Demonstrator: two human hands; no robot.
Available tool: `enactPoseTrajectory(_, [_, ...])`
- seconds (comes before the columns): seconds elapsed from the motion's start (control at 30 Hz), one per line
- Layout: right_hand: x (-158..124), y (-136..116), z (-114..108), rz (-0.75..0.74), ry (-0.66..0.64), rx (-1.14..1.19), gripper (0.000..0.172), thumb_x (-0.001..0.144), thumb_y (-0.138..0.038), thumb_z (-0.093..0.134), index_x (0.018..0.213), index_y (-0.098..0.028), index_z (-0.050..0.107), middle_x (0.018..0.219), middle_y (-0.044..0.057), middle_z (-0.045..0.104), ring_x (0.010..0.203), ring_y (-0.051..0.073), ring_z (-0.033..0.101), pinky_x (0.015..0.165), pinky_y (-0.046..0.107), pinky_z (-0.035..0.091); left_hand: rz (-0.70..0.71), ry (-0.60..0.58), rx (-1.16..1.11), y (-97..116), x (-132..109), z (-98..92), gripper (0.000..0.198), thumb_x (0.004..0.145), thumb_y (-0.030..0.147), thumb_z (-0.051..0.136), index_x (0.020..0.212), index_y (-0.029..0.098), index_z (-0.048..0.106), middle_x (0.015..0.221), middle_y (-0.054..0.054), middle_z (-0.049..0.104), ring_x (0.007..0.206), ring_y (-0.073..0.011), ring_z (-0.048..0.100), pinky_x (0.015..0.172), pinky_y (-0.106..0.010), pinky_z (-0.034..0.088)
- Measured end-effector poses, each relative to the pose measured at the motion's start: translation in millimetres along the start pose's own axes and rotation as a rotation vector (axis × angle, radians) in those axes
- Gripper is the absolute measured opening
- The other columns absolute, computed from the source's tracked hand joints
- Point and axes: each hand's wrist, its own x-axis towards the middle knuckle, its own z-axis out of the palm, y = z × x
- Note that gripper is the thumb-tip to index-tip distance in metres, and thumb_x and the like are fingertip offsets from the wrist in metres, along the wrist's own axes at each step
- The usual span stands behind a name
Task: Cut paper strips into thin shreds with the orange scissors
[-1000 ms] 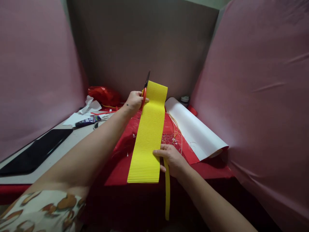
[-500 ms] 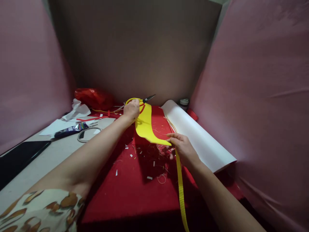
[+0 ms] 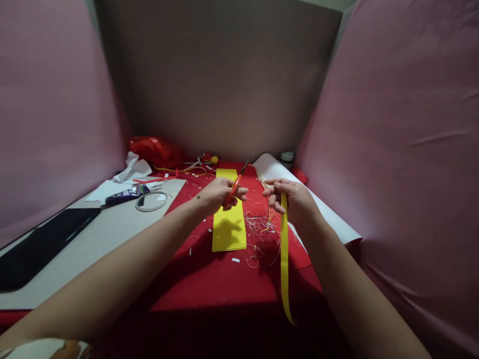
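Observation:
Near the middle, my left hand (image 3: 221,193) is closed on a pair of scissors (image 3: 232,190) with orange-red handles, its dark blades pointing up and away. Below it a wide yellow corrugated sheet (image 3: 229,233) lies flat on the red cloth, with the hand's shadow across it. My right hand (image 3: 294,199), to the right, pinches a narrow yellow corrugated strip (image 3: 285,259) that hangs down past the table's front edge. A red corrugated sheet (image 3: 254,197) lies behind and between both hands.
A white paper roll (image 3: 325,214) lies along the right, a lidded bottle (image 3: 287,158) behind it. On a grey board (image 3: 123,249) at left are a dark tube (image 3: 127,195), a ring (image 3: 151,201) and a black flat object (image 3: 48,244). Loose threads (image 3: 258,224) and paper scraps litter the cloth.
The wide yellow sheet, lifted and bent before, is released and lies flat. My left hand has come right and nearer with the scissors. My right hand has risen slightly, still holding the strip.

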Motion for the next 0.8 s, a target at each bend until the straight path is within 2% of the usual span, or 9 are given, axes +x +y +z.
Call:
enactPoseTrajectory(0.07, [13.2,-11.0,-1.0,-0.073,0.072,0.134,0.018,0.08,-0.006,0.035,0.082,-0.012,0.052,0.055,0.004,0.063,0.032,0.007,0.049,0.025,0.014,0.026,0.054,-0.137,-0.207,-4.5,-12.1,11.4,0.024,0.075,0.034,0.059,0.07,0.01,0.058,0.047,-0.001,0.052,0.036,-0.0046,0.034,0.036,-0.022,0.023])
enactPoseTrajectory(0.13, [29.1,-17.5,-2.1,-0.057,0.137,0.278,0.021,0.082,-0.005,0.032,0.081,-0.013,0.052,0.052,0.002,0.06,0.032,0.006,0.046,0.026,0.012,0.025,0.094,-0.239,-0.275,-9.4,-21.8,22.7,0.024,0.074,0.034,0.061,0.073,0.011,0.058,0.049,-0.001,0.054,0.035,-0.004,0.034,0.036,-0.022,0.021])
enactPoseTrajectory(0.23, [52.0,-18.3,-3.9,0.016,0.189,0.48,0.023,0.084,-0.007,0.029,0.078,-0.014,0.05,0.049,0.001,0.056,0.032,0.005,0.041,0.026,0.011,0.023,0.077,-0.213,-0.317,-14.2,-33.2,36.6,0.024,0.062,0.026,0.072,0.07,0.013,0.053,0.067,-0.005,0.064,0.038,-0.0029,0.037,0.036,-0.021,0.018])
enactPoseTrajectory(0.4, [76.1,-4.2,-6.5,-0.014,0.232,0.662,0.022,0.085,-0.007,0.03,0.076,-0.016,0.048,0.053,0.0,0.056,0.037,0.005,0.043,0.028,0.01,0.027,0.012,-0.229,-0.339,-17.5,-44.2,45.3,0.025,0.061,0.023,0.07,0.077,0.014,0.053,0.064,-0.003,0.064,0.036,-0.0028,0.037,0.036,-0.02,0.02])
enactPoseTrajectory(0.53, [88.2,6.1,-7.5,0.001,0.292,0.699,0.024,0.084,-0.004,0.029,0.075,-0.017,0.047,0.053,-0.002,0.054,0.037,0.005,0.043,0.029,0.011,0.027,0.049,-0.035,-0.235,-24.0,-41.5,48.1,0.028,0.059,0.026,0.073,0.073,0.015,0.052,0.052,0.005,0.05,0.039,-0.0031,0.038,0.038,-0.019,0.024])
enactPoseTrajectory(0.6, [94.2,8.1,-7.5,-0.002,0.296,0.7,0.023,0.084,-0.004,0.03,0.076,-0.017,0.047,0.053,-0.003,0.054,0.037,0.006,0.043,0.031,0.013,0.03,0.061,0.01,-0.279,-27.8,-39.3,50.4,0.029,0.061,0.031,0.072,0.073,0.014,0.052,0.056,0.004,0.052,0.041,-0.003,0.038,0.038,-0.019,0.025])
enactPoseTrajectory(0.67, [99.8,8.4,-7.6,-0.021,0.302,0.702,0.022,0.083,-0.005,0.031,0.078,-0.018,0.048,0.054,-0.003,0.054,0.037,0.006,0.044,0.033,0.015,0.033,0.028,-0.079,-0.387,-30.9,-39.6,53.2,0.027,0.066,0.035,0.068,0.074,0.013,0.053,0.06,0.001,0.055,0.039,-0.0026,0.036,0.037,-0.019,0.022])
enactPoseTrajectory(0.73, [104.4,7.6,-8.6,-0.044,0.315,0.71,0.022,0.084,-0.007,0.03,0.08,-0.018,0.049,0.054,-0.003,0.054,0.038,0.007,0.045,0.034,0.015,0.033,-0.026,-0.209,-0.438,-33.0,-42.8,55.7,0.025,0.07,0.036,0.064,0.072,0.012,0.056,0.05,0.003,0.05,0.036,-0.0025,0.03,0.036,-0.019,0.018])
enactPoseTrajectory(0.8, [107.2,7.0,-11.0,-0.065,0.333,0.725,0.024,0.086,-0.008,0.027,0.084,-0.019,0.049,0.054,-0.004,0.053,0.038,0.006,0.046,0.034,0.015,0.032,-0.049,-0.269,-0.401,-33.1,-47.4,56.7,0.022,0.069,0.033,0.065,0.067,0.012,0.058,0.041,0.005,0.042,0.034,-0.0029,0.028,0.035,-0.019,0.017])
